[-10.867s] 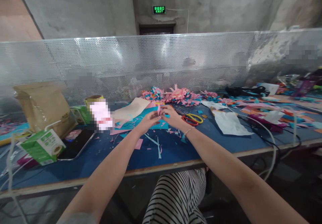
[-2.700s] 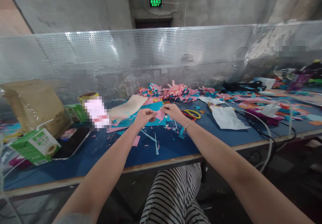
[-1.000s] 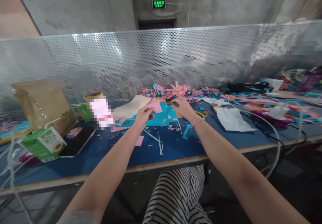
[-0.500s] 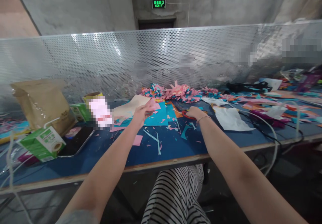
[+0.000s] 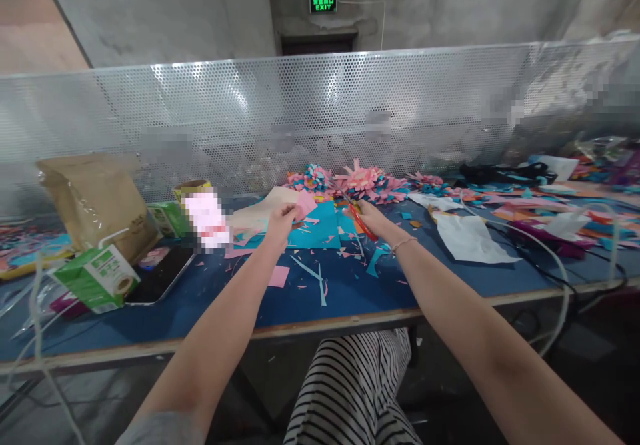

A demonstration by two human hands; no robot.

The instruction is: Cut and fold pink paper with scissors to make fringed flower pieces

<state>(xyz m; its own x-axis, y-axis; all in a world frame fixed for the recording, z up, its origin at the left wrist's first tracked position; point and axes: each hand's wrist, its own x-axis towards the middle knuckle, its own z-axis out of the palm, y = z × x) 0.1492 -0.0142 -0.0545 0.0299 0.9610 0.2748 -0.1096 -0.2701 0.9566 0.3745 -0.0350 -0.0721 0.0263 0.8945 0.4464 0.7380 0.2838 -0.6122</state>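
Between the fingertips of my left hand (image 5: 284, 220) is a small piece of pink paper (image 5: 306, 204), raised over a blue paper sheet (image 5: 320, 230). My right hand (image 5: 374, 220) grips a pair of red-handled scissors (image 5: 361, 220), with the blades pointing up and away from me. The scissors and the pink paper are apart. Thin paper offcuts (image 5: 320, 284) and a pink paper square (image 5: 278, 276) lie on the blue tabletop nearer to me. Pink and blue fringed paper flowers (image 5: 359, 178) are heaped behind my hands.
On the left stand a brown paper bag (image 5: 100, 205), a green-and-white drink carton (image 5: 97, 280) with a straw, and a dark tablet or phone (image 5: 160, 277). White paper (image 5: 470, 240), cables and a purple tissue holder (image 5: 550, 237) lie to the right. A perforated metal screen (image 5: 280, 112) closes the back.
My right hand has lifted the scissors from near the tabletop, turning their blades upward. My left hand still pinches the pink paper, now tilted more upright. The view has shifted slightly left.
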